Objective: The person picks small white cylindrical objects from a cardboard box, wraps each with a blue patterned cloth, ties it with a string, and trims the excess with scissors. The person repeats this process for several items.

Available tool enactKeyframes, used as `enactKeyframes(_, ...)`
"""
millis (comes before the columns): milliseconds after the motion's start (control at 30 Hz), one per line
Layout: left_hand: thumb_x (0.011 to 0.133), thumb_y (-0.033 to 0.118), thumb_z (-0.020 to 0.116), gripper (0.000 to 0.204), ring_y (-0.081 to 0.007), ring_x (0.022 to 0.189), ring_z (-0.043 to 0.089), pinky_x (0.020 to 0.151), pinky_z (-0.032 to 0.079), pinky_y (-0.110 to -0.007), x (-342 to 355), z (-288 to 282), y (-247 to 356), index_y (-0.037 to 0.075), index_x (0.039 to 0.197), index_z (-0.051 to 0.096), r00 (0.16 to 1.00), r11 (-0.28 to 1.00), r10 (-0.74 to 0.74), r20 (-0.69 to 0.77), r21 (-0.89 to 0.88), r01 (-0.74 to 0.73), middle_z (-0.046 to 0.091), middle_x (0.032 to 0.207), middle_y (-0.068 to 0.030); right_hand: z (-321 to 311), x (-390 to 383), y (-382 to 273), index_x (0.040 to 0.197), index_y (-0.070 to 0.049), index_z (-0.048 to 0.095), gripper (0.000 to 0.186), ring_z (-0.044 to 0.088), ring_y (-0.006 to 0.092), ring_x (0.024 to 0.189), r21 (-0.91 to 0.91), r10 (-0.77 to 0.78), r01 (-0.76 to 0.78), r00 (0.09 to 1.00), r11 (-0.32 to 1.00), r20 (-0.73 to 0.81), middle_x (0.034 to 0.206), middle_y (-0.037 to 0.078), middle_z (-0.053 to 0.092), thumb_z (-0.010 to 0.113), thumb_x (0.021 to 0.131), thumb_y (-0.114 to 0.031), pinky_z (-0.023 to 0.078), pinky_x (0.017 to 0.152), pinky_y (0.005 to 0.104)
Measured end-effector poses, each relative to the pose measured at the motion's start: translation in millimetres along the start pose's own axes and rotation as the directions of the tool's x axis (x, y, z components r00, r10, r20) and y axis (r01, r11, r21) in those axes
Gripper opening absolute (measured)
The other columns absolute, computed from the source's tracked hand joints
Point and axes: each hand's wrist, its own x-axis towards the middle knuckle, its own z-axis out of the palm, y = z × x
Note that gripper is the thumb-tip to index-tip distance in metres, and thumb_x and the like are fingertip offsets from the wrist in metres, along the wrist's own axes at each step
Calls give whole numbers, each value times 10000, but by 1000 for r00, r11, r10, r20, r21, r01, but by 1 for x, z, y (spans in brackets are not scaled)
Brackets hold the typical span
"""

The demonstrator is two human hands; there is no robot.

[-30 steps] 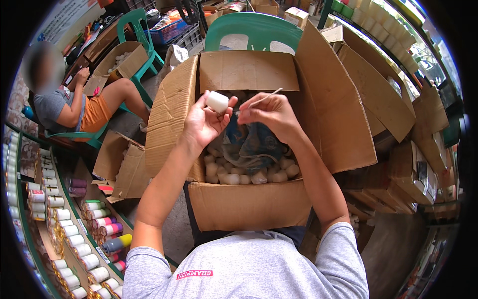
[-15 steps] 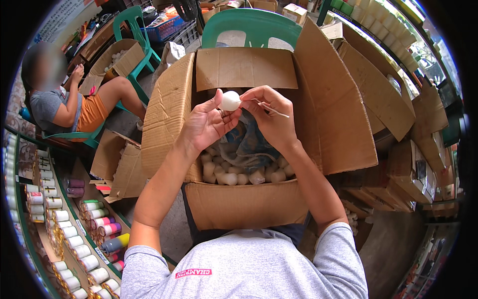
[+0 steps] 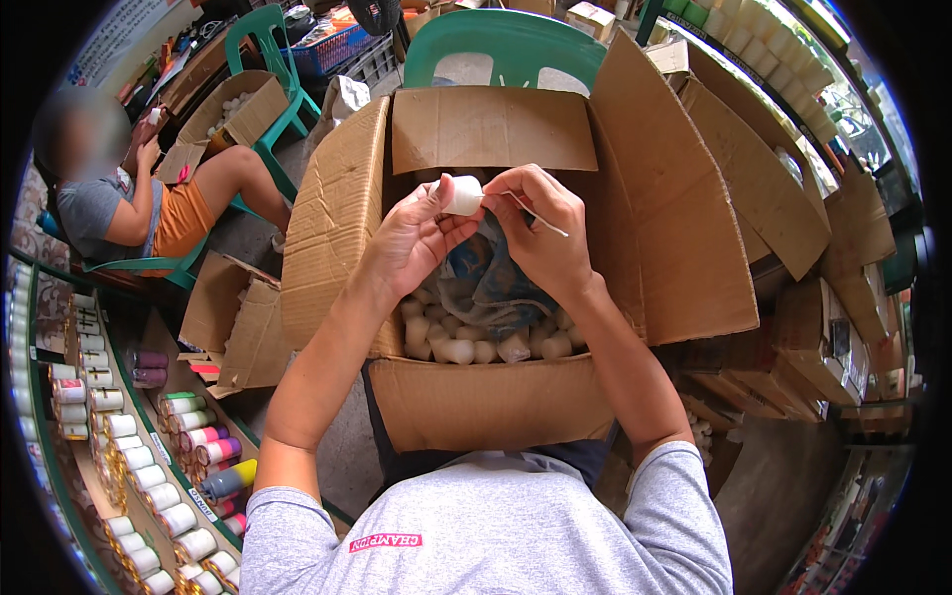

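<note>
My left hand (image 3: pixel 412 238) grips a small white candle (image 3: pixel 462 194) above a big open cardboard box (image 3: pixel 476 397). My right hand (image 3: pixel 540 228) pinches a thin white wick stick (image 3: pixel 535 213), one end of it touching the candle. Both hands meet over the middle of the box. Inside the box lie several more white candles (image 3: pixel 466 347) around a blue patterned cloth (image 3: pixel 491 283).
A green plastic chair (image 3: pixel 506 45) stands behind the box. At the left a seated person (image 3: pixel 139 203) works beside another open carton (image 3: pixel 223 109). Shelves with several candle jars (image 3: pixel 149 466) run along the lower left. More cardboard boxes (image 3: pixel 803 327) pile up on the right.
My left hand has turned the candle over and brought it toward my right hand. The stick, earlier held up free, now meets the candle.
</note>
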Motion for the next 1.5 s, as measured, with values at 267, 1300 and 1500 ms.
enactKeyframes(267, 943, 334, 623, 389, -170, 987, 628, 912, 523, -302, -1, 0, -3, 42, 1165, 492, 996, 995, 91, 16, 42, -92, 605, 1092, -93, -3, 3, -6, 1042, -25, 632, 282, 654, 191, 826, -45, 97, -92, 989, 995, 110, 942, 88, 622, 707, 776, 32, 549, 685, 286)
enactKeyframes(1300, 873, 136, 718, 490, -149, 1010, 605, 881, 555, -289, 2, 2, -5, 56, 1303, 496, 921, 898, 389, -31, 234, -372, 546, 1129, -71, -1, 0, -7, 857, 22, 644, 79, 619, 129, 682, -53, 284, -281, 955, 958, 78, 802, 82, 632, 701, 831, -26, 511, 623, 266)
enactKeyframes(1500, 865, 98, 722, 498, -140, 1027, 595, 895, 549, -289, 3, 2, -8, 60, 1304, 490, 911, 870, 412, 24, 289, -401, 533, 1131, -60, -1, 0, -7, 873, 13, 641, 89, 620, 141, 654, -118, 228, -217, 969, 969, 91, 787, 93, 640, 699, 834, -42, 500, 601, 270)
